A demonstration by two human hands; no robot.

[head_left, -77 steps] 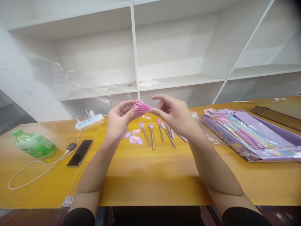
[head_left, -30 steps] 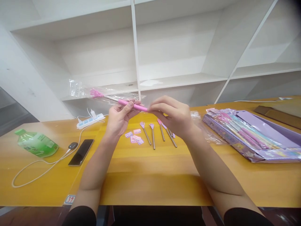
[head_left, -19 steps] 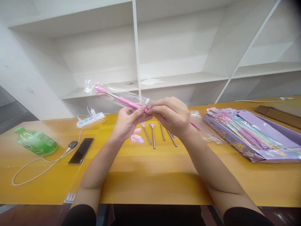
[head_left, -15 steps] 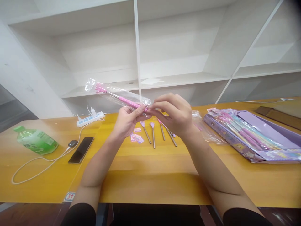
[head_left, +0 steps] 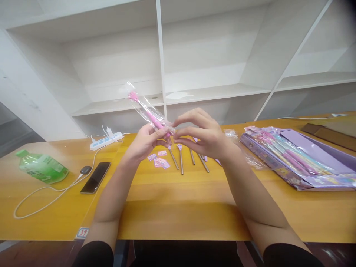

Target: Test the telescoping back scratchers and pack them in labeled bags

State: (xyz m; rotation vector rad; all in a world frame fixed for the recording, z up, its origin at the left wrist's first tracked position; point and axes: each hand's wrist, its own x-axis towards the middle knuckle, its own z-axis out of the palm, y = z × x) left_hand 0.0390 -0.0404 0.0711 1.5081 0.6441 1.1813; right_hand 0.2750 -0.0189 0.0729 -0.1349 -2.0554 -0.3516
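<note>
My left hand [head_left: 148,141] is closed around the handle end of a pink back scratcher [head_left: 154,119] inside a clear plastic bag [head_left: 144,107]. The claw head points up and to the left, above the desk. Beside the bag's lower end, my right hand [head_left: 205,135] has its fingers curved and apart; whether a fingertip touches the plastic is hard to see. Below the hands lie several back scratchers with metal rods [head_left: 181,161] and purple or pink claw heads, partly hidden by my right hand. Small printed cards [head_left: 161,163] lie to their left.
A purple display box [head_left: 286,178] of bagged back scratchers stands at right, with clear plastic bags [head_left: 254,161] beside it. At left are a green bottle [head_left: 43,167], a phone [head_left: 96,178], a white cable [head_left: 41,215] and a power strip [head_left: 107,140]. White shelves [head_left: 205,55] rise behind.
The bagged back scratcher has tilted more steeply, its claw head swinging up and to the right. My right fingers have spread from a pinch at the handle end. Another small card now shows.
</note>
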